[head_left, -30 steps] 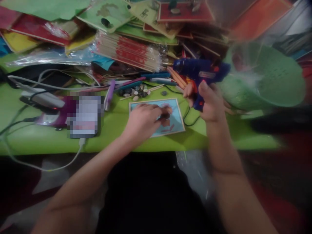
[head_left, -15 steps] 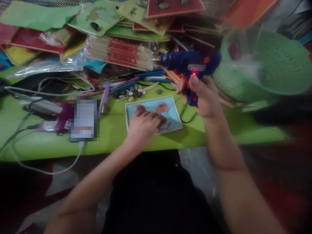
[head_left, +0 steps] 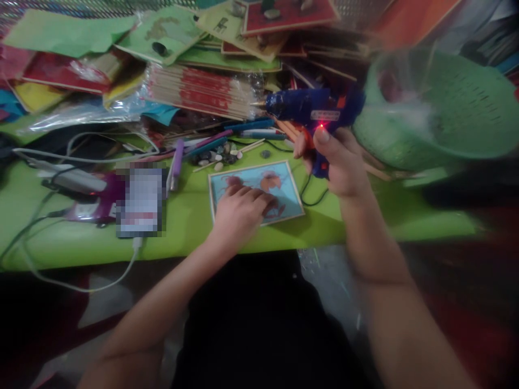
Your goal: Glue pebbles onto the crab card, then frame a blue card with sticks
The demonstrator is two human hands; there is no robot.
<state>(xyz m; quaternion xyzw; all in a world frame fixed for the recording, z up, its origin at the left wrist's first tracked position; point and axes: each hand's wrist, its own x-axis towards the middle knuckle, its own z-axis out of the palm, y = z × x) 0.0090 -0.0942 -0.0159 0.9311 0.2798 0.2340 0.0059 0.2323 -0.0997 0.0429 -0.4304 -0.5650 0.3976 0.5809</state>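
Observation:
My right hand [head_left: 346, 165] is wrapped around the grip of a blue hot glue gun [head_left: 300, 105], raised above the table with its nozzle pointing left. My thumb lies beside the gun's glowing red light, and fingers are at the orange trigger. A small light-blue picture [head_left: 251, 174] with a pale stick border lies flat below it, bearing reddish-brown shapes and an orange-brown one. My left hand [head_left: 241, 213] rests palm down over the picture's lower middle, its fingers bent together. Whatever lies under those fingertips is hidden.
Pebbles [head_left: 231, 154] and pens [head_left: 259, 132] lie behind the picture. At left are a phone [head_left: 141, 200] on a white cable and a purple power strip [head_left: 91, 202]. Bagged sticks [head_left: 198, 92] and coloured cards [head_left: 162, 32] pile up behind. A green basket [head_left: 458, 113] stands right.
The glue gun has tilted or shifted very slightly in my right hand. My left hand stays on the picture, and the whole view has moved a little.

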